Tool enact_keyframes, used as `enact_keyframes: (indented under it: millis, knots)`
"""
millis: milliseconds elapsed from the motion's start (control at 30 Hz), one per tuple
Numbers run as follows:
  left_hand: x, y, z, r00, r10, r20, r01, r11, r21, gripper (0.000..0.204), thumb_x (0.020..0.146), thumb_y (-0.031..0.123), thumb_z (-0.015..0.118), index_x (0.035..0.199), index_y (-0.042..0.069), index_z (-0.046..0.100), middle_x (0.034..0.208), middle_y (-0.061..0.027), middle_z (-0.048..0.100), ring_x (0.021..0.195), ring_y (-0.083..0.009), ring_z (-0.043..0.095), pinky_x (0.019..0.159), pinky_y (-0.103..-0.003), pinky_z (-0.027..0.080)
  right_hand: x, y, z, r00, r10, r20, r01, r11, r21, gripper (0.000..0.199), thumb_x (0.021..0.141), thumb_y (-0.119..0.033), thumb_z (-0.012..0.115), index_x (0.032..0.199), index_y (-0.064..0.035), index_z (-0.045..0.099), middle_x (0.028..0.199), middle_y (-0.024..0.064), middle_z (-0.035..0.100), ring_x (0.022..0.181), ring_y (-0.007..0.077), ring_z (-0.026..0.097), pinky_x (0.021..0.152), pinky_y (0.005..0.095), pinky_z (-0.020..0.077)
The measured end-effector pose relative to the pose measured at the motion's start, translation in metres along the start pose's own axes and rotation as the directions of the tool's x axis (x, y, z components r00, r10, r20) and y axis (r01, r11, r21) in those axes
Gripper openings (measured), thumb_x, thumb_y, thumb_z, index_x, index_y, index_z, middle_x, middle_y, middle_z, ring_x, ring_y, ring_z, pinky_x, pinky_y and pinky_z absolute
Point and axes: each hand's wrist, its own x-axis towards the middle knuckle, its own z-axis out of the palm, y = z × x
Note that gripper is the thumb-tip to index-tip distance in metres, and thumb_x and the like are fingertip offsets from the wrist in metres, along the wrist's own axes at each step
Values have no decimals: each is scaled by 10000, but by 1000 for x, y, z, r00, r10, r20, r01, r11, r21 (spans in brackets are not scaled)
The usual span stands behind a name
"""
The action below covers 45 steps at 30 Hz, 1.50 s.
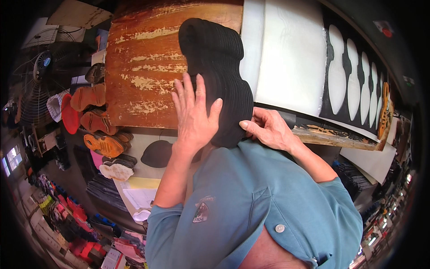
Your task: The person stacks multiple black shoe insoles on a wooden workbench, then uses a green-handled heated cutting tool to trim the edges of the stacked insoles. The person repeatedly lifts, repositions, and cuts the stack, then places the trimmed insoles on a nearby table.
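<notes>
A tall stack of black insoles (pixel 219 85) lies on a scuffed brown board, its many thin layers showing along the right side. My left hand (pixel 195 110) rests flat on its top near the left edge, fingers spread and thumb apart. At the near right side of the stack is my right hand (pixel 268 127). Its thumb tip presses on the layered edge and its fingers are curled, partly hidden behind the stack.
The brown board (pixel 143 58) has worn pale patches. To the right lie white sheets (pixel 291 54) and a black sheet with insole-shaped cutouts (pixel 333 107). Orange soles (pixel 105 142) and a dark sole-shaped piece (pixel 156 154) lie at the left. A fan (pixel 42 62) stands far left.
</notes>
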Motion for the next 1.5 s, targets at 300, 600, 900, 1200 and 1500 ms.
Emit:
enact_keyframes:
  millis: [300, 600, 900, 1200, 1500]
  knots:
    - [25, 3, 12, 989, 92, -117, -100, 993, -63, 962, 1051, 583, 616, 1709, -26, 267, 1767, -350, 191, 1636, -565, 152, 1317, -668, 122, 1, -1, -8, 995, 2, 103, -13, 993, 114, 411, 1048, -357, 734, 1164, 38, 724, 856, 87, 749, 812, 126, 698, 744, 329, 564]
    - [23, 8, 0, 975, 182, -127, -170, 980, 98, 1037, 1014, 660, 631, 1741, 35, 233, 1806, -295, 120, 1649, -568, 76, 1301, -717, 48, 2, 7, -16, 983, -40, 179, 11, 987, 159, 336, 1063, -302, 725, 1139, 25, 704, 847, 42, 721, 794, 91, 641, 724, 305, 552]
    - [26, -7, 1, 983, 186, 9, -185, 975, 120, 1057, 950, 668, 714, 1761, 180, 244, 1831, -211, 116, 1662, -534, 74, 1288, -754, 76, 5, 5, -21, 972, 2, 233, -20, 997, 78, 349, 1031, -346, 755, 1049, -1, 706, 777, 47, 698, 738, 114, 616, 689, 330, 527]
    - [25, -19, -6, 982, 189, 26, -190, 971, 143, 1044, 926, 688, 726, 1744, 193, 307, 1832, -185, 147, 1664, -518, 92, 1294, -743, 86, -3, -50, -80, 931, -363, 43, 362, 902, -236, 262, 984, -196, 797, 1159, -5, 756, 819, 99, 746, 743, 177, 713, 711, 340, 574]
    - [31, -2, -9, 960, 276, -39, -269, 953, 137, 1115, 895, 744, 718, 1759, 200, 270, 1840, -206, 73, 1676, -512, 19, 1297, -737, 31, 36, -125, -123, 639, -741, -207, 626, 657, -421, 229, 1005, -165, 819, 1154, 4, 784, 900, 83, 793, 812, 143, 766, 765, 276, 604]
